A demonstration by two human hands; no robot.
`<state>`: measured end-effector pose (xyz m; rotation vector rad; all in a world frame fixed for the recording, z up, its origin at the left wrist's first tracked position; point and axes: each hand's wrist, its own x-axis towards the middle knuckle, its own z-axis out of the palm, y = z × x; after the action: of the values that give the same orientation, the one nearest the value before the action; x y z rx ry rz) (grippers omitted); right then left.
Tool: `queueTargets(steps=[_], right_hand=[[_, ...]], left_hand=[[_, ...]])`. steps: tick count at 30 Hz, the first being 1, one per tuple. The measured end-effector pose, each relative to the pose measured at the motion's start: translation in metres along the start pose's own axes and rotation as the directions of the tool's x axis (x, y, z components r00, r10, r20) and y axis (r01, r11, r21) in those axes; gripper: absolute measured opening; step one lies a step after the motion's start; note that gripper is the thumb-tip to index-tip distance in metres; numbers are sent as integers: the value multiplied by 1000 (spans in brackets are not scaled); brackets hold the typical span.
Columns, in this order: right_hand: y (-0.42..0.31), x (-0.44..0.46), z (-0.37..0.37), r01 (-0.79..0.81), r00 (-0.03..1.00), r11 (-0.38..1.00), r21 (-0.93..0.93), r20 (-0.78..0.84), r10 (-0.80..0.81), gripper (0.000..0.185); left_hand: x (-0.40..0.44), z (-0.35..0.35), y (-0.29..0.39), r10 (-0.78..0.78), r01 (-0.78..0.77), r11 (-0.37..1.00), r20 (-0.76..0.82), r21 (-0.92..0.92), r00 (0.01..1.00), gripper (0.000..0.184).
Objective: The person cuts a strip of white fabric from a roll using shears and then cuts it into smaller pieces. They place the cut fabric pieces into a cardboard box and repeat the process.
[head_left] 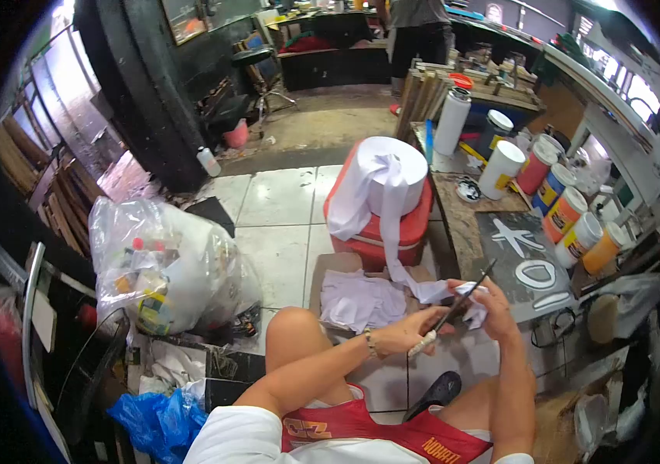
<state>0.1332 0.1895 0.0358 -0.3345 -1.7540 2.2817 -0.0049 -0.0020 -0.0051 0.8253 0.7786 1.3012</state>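
Observation:
My left hand (pixel 401 334), with a bracelet at the wrist, is closed at the pale wrapped handle of a long dark-bladed tool (pixel 460 300). Whether this is a knife or scissors I cannot tell. The blade slants up and right, across the front of a white fabric strip (pixel 427 291). My right hand (pixel 498 313) is closed on the end of that strip, its fingers partly behind the blade. From there the strip runs back to a big white roll (pixel 403 162) on a red container (pixel 369 249). White fabric pieces (pixel 357 300) lie in a cardboard box (pixel 319 280) before my knees.
On the right, a low workbench (pixel 454 203) holds several paint jars (pixel 535 166) and a black board with white shapes (pixel 519 251). A stuffed clear plastic bag (pixel 191 259) and a blue bag (pixel 161 421) are at left. Another person (pixel 420 35) stands at the back.

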Motion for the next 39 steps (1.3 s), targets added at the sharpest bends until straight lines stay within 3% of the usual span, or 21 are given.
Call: queueTargets(steps=[3,5,7,11,13,15,19,21,25,29,31,33,34,36,39], right_hand=[[-3,2,19,-20,1000,996,82,-4,21,24],[3,8,7,-2,1000,998,69,-9,3,22],[7,9,-3,59,998,990,127,8,-61,34],[-3,2,3,57,997,991,118,-49,-52,28],[1,2,1,36,999,997,-67,37,-33,21],[5,3,6,-9,1000,1000,-30,11,9,27],[-5,1,3,20,999,1000,-6,-27,-20,23],[-12,0,6,55,998,994,-97,-18,-57,33],[-7,0,10,64,997,979,-195,-31,-71,34],[1,0,9,56,998,938,-343,25,-50,33],[6,4,10,118,993,983,-143,29,-115,33],[9,3,7,94,996,989,-118,14,-93,33],[15,2,7,95,995,990,-101,0,-96,34],[20,3,8,95,995,992,-89,-10,-96,34],[28,7,13,-42,999,968,-246,-36,34,38]], left_hand=[[-2,-8,-3,67,-65,988,-10,143,998,94],[2,-16,-17,-11,13,997,-23,79,1000,97],[-1,-13,-4,-39,39,993,0,111,999,87],[-1,2,10,-46,45,994,12,104,999,80],[1,2,8,-9,10,995,-6,100,1000,78],[3,-9,0,-33,35,983,-13,178,999,89],[1,-4,3,-91,95,991,-38,91,995,74],[1,-3,8,-86,87,988,-14,126,996,75],[1,6,6,0,7,982,-38,190,999,74],[5,-6,-5,-14,25,990,-77,140,997,79],[6,1,7,3,12,986,-86,165,996,79],[2,10,24,-223,246,967,-234,73,946,74],[3,10,23,-223,246,966,-231,76,947,74],[6,6,17,18,30,986,-286,165,958,71],[5,3,8,155,-50,963,-391,264,907,72]])
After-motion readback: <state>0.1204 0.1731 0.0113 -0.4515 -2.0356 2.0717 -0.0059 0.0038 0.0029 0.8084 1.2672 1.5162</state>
